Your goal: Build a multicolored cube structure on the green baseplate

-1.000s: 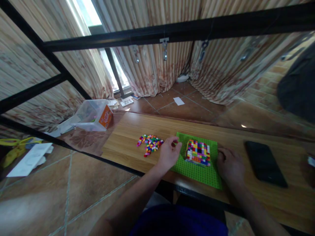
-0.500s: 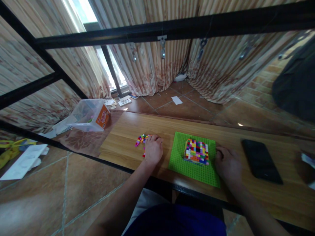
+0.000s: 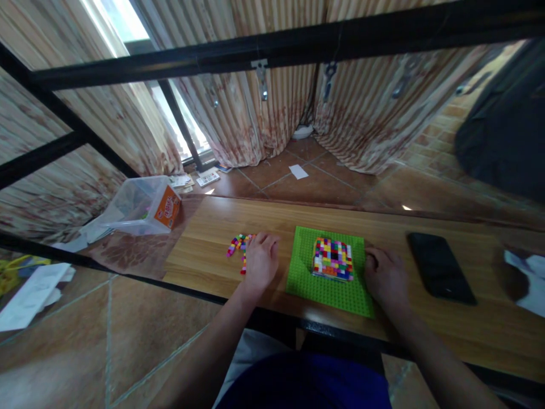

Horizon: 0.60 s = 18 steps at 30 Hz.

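A green baseplate [image 3: 306,281] lies on the wooden table [image 3: 272,218]. On it stands a square block of many-coloured small bricks [image 3: 332,259]. Left of the plate lies a pile of loose coloured bricks [image 3: 237,245]. My left hand [image 3: 259,261] rests palm down on that pile with its fingers curled over the bricks, hiding most of them. My right hand [image 3: 384,276] sits at the plate's right edge, its fingers curled in against the plate; whether it holds anything is hidden.
A black phone [image 3: 440,271] lies on the table to the right, with white paper [image 3: 525,278] beyond it. A clear plastic box with an orange label [image 3: 147,204] stands at the far left. A black frame bar [image 3: 272,48] crosses overhead. Curtains hang behind.
My left hand has moved left from the baseplate's edge onto the pile of loose bricks. My right hand has stayed at the plate's right edge. The view has shifted a little.
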### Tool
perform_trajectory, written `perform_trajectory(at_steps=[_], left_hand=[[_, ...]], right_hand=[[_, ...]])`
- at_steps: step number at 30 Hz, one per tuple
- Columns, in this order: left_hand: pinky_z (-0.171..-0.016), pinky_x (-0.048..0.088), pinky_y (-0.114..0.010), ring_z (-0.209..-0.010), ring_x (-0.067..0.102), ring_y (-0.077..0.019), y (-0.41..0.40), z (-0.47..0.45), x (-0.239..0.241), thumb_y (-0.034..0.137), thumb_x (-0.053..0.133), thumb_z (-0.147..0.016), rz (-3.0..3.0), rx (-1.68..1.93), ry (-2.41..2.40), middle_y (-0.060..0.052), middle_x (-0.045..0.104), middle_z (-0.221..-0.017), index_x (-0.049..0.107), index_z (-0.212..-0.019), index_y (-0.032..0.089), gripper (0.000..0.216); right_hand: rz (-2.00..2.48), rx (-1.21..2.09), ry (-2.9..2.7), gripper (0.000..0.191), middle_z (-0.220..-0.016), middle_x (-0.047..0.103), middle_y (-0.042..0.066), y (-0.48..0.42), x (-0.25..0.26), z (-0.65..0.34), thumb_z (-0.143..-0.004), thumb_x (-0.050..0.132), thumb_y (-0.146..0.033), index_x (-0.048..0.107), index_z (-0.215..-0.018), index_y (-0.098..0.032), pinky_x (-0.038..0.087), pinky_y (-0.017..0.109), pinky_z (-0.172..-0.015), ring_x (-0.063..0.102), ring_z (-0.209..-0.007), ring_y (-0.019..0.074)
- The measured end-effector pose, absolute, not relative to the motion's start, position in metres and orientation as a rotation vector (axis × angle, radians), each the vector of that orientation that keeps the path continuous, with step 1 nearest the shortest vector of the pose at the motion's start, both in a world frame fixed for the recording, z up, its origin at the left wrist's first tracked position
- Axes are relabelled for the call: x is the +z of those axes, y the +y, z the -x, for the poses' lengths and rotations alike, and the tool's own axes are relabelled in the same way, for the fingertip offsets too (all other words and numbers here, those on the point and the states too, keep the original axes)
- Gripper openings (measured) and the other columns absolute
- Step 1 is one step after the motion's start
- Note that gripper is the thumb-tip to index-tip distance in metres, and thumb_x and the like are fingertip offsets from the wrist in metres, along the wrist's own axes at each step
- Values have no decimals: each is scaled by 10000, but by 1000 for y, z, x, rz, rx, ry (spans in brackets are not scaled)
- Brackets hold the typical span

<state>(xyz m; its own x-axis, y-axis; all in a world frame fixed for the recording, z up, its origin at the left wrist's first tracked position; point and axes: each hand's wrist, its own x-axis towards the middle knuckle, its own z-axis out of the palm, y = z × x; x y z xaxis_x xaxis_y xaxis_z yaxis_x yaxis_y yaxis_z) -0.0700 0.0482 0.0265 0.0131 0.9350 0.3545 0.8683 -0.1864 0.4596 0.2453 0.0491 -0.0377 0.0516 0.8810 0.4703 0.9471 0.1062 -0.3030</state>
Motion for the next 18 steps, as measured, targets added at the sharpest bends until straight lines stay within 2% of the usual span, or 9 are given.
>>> perform_trajectory(at_steps=[8, 18], left_hand=[[-821, 518, -292, -883, 630, -156, 52, 56, 32, 66, 549, -860, -1854, 1172, 1643, -38, 681, -914, 696, -936, 194, 209], [-766, 544, -257, -823, 634, -118, 48, 26, 35, 111, 597, -838, -1656, 1231, 1385, -27, 668, -923, 696, -995, 210, 210]], right_hand=[[1782, -171, -1824, 249, -993, 668, 112, 48, -37, -243, -888, 442, -227, 679, -946, -175, 470, 394, -846, 566, -915, 245], [1778, -170, -1820, 262, -997, 675, 123, 49, -37, -244, -889, 439, -224, 687, -949, -165, 467, 412, -871, 564, -917, 251]])
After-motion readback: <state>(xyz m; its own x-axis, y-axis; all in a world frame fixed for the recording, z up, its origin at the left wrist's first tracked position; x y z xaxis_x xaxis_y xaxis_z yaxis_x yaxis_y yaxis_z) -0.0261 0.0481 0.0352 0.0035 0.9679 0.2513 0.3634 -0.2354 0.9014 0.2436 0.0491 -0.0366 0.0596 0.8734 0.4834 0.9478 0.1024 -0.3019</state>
